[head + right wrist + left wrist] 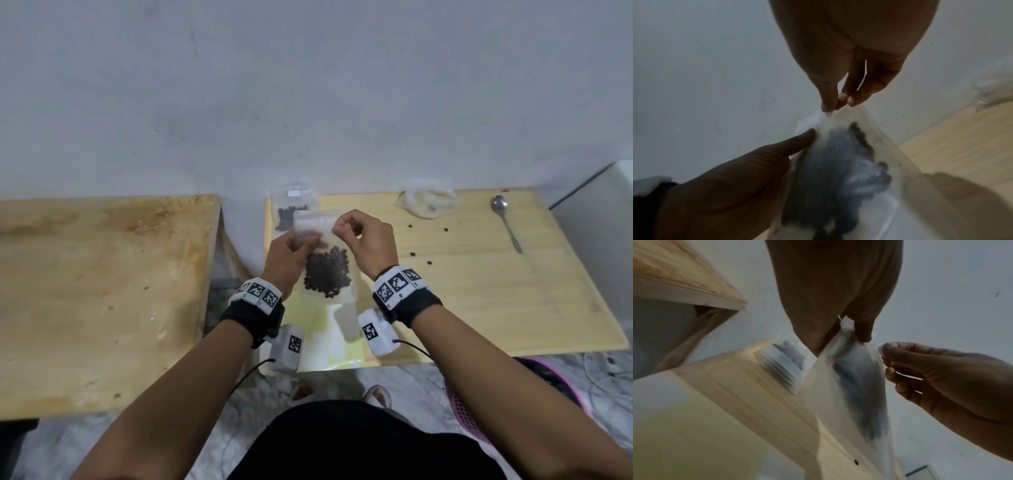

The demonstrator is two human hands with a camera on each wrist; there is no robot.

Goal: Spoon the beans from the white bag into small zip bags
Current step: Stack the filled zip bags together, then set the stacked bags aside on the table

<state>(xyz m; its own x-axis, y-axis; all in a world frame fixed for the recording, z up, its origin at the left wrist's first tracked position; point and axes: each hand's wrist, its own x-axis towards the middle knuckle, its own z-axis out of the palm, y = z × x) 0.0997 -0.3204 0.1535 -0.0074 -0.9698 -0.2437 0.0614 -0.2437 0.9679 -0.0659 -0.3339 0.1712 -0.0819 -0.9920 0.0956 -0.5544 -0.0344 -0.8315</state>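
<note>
At the table's ten o'clock a filled zip bag lies flat. Just in front, the left hand pinches the left top edge of a second bag of beans; the right hand pinches the right top corner. The white bag sits at twelve o'clock, the spoon at two. Stray beans lie loose. If the seal isn't pressed along its whole length, beans would likely spill when the bag tilts.

Your arms are bare. Each wrist wears a black strap topped with white blocks of black-and-white square markers, a white camera box beneath, trailing a thin black cable.
</note>
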